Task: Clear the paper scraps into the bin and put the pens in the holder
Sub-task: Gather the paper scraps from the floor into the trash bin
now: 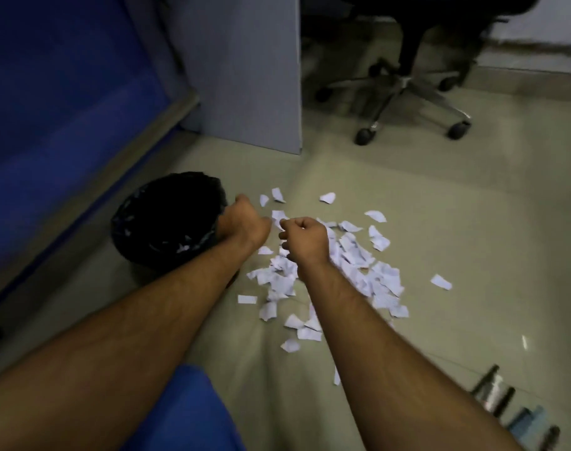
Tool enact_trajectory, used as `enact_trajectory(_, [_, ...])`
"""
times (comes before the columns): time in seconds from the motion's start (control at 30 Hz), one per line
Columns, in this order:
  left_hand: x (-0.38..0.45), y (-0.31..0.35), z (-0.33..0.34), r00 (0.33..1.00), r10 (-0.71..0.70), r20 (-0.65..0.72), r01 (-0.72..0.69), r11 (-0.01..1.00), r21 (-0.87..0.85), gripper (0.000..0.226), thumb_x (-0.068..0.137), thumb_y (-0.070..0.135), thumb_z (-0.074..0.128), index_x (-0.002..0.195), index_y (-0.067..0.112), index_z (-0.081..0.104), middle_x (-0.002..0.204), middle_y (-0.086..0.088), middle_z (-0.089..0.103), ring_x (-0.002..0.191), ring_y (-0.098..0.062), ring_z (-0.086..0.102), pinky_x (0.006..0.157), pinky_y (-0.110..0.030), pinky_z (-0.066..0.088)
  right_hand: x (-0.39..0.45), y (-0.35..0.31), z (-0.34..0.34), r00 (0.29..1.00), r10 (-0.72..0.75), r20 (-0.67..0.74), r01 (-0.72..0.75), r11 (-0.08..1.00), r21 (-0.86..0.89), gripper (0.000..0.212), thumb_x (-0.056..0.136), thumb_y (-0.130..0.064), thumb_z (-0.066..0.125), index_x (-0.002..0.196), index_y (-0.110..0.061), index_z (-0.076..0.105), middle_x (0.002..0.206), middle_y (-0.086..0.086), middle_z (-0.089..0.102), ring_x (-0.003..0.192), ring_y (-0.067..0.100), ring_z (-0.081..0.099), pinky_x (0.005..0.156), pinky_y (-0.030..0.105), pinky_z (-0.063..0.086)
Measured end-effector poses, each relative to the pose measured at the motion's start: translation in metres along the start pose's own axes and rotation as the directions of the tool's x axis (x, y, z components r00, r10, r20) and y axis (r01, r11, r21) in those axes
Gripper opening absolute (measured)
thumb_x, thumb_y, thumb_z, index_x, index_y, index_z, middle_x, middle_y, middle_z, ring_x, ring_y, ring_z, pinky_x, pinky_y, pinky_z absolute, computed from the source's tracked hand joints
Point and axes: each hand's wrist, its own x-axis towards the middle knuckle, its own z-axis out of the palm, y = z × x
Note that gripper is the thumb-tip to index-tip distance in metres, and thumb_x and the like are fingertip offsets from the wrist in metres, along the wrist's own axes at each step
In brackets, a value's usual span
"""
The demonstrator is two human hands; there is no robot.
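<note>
Many white paper scraps (359, 262) lie in a loose heap on the pale floor. A round bin (167, 219) lined with a black bag stands just left of the heap, with a few scraps inside. My left hand (241, 219) hangs at the bin's right rim, fingers curled down; what it holds is hidden. My right hand (305, 237) hovers over the heap's left part with fingers bent inward, and I cannot see whether it holds scraps. Several pens (505, 398) lie on the floor at the bottom right.
A blue partition (66, 102) runs along the left. A grey panel (245, 76) stands behind the bin. An office chair's wheeled base (404, 92) is at the back right. My blue-clad knee (186, 415) shows at the bottom.
</note>
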Motion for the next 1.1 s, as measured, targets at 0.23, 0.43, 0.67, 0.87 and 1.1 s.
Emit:
enact_trajectory(0.23, [-0.006,-0.08,-0.028,0.997,-0.064,-0.031,0.07,0.946,0.316,0.034,0.091,0.036,0.059,0.116,0.013,0.062,0.119,-0.013,0.057,0.105,-0.033,0.062,0.076,-0.04,0.053,0.004,-0.005,0.089,0.978,0.028,0.206,0.002,0.989,-0.146,0.037,0.059,-0.049,0.065,0.085,-0.023,0.064,0.093,0.004,0.072,0.09,0.029,0.07,0.08,0.049,0.06])
enact_trajectory(0.43, [-0.002,-0.113,-0.015,0.999,0.02,-0.035,-0.008,0.948,0.318,0.026,0.093,0.029,0.059,0.114,0.015,0.066,0.112,-0.007,0.063,0.108,-0.028,0.057,0.078,-0.039,0.053,0.003,0.009,0.122,0.967,0.035,0.254,0.003,0.989,-0.149,0.027,0.08,-0.036,0.073,0.098,-0.017,0.064,0.092,0.006,0.072,0.088,0.027,0.07,0.082,0.045,0.06])
enact_trajectory(0.67, [-0.009,-0.1,-0.009,0.993,0.119,-0.013,-0.106,0.919,0.379,0.024,0.096,0.034,0.053,0.11,0.019,0.065,0.105,-0.005,0.065,0.099,-0.023,0.061,0.07,-0.035,0.051,0.005,0.019,0.115,0.996,0.014,0.083,-0.012,0.999,-0.03,0.02,0.07,-0.025,0.073,0.083,-0.027,0.057,0.078,0.008,0.071,0.072,0.031,0.072,0.066,0.049,0.062])
enact_trajectory(0.87, [-0.021,-0.066,0.002,0.981,0.193,0.035,-0.19,0.894,0.406,0.018,0.093,0.028,0.059,0.108,0.02,0.065,0.108,-0.003,0.064,0.104,-0.022,0.06,0.073,-0.034,0.053,0.011,0.019,0.074,0.996,0.071,0.061,-0.079,0.986,0.144,0.02,0.084,-0.005,0.07,0.102,-0.007,0.06,0.069,0.012,0.065,0.05,0.02,0.06,0.055,0.033,0.054])
enact_trajectory(1.1, [-0.012,-0.058,0.002,0.987,0.141,0.076,-0.16,0.891,0.424,0.028,0.092,0.032,0.06,0.116,0.017,0.062,0.113,-0.007,0.063,0.106,-0.025,0.062,0.087,-0.043,0.056,0.017,0.012,0.073,0.994,0.034,0.104,-0.043,0.995,0.091,0.023,0.086,-0.009,0.073,0.105,-0.007,0.06,0.076,0.018,0.067,0.055,0.022,0.063,0.06,0.039,0.06])
